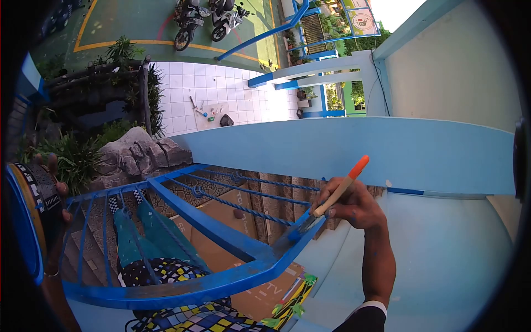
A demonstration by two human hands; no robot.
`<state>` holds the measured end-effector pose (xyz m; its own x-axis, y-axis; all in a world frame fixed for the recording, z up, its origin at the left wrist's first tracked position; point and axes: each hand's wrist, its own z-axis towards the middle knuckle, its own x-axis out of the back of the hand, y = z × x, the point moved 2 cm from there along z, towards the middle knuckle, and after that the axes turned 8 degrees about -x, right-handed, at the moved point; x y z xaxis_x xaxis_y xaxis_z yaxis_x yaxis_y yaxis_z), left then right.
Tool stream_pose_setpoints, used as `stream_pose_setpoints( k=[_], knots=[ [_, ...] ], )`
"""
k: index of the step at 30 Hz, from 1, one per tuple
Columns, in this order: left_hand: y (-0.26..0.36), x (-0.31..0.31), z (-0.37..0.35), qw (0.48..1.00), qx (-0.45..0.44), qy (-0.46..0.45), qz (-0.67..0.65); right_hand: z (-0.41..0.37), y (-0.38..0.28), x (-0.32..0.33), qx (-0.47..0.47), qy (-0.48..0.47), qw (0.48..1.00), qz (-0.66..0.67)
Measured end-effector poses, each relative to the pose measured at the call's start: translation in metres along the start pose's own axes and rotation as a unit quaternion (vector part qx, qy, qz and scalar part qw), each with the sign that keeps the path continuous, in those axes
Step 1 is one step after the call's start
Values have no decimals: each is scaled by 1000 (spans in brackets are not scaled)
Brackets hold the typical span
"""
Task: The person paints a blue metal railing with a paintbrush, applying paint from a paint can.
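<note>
My right hand (354,205) is closed round a paintbrush (337,191) with a wooden handle and an orange end. Its blue bristles touch the blue metal railing (260,265) near the corner by the wall. At the left edge, my left hand (55,193) holds a paint can (30,221) with blue paint inside, its fingers wrapped round the can's side. Twisted blue bars (243,210) run between the rails. Parts of the top rail look dull or worn.
Flattened cardboard (260,296) lies on the stairs below the railing. A light blue wall (332,144) runs alongside. Rocks (138,152) and plants stand at left. Tools and small containers (210,115) lie on white tiles, with two motorbikes (191,22) beyond.
</note>
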<state>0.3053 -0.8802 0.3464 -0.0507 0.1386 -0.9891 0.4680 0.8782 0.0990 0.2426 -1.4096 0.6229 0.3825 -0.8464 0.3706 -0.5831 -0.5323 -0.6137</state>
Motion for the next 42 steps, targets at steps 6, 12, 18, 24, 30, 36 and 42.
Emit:
stream_pose_setpoints(
  k=[6, 12, 18, 24, 30, 36, 42],
  knots=[
    [-2, -2, 2, 1000, 8, -9, -6, 10, 15, -23, -170, 145, 975, 5],
    [-16, -6, 12, 999, 28, -25, -21, 8, 3, 4, -229, 277, 865, -350],
    [-18, -1, 18, 997, 48, -41, -43, 18, -33, -50, -149, 224, 811, -520],
    [-30, -2, 25, 995, 61, -30, -67, 18, -69, -88, -189, 126, 922, -314],
    [-45, -5, 30, 990, 98, -2, -100, -11, -124, -119, 173, 250, 948, 97],
    [-75, -66, 47, 989, 142, 40, -11, -9, -167, -172, 407, 224, 886, -10],
    [-113, -83, 41, 979, 196, 25, -51, -2, -170, -182, 410, 228, 863, -188]
  ],
)
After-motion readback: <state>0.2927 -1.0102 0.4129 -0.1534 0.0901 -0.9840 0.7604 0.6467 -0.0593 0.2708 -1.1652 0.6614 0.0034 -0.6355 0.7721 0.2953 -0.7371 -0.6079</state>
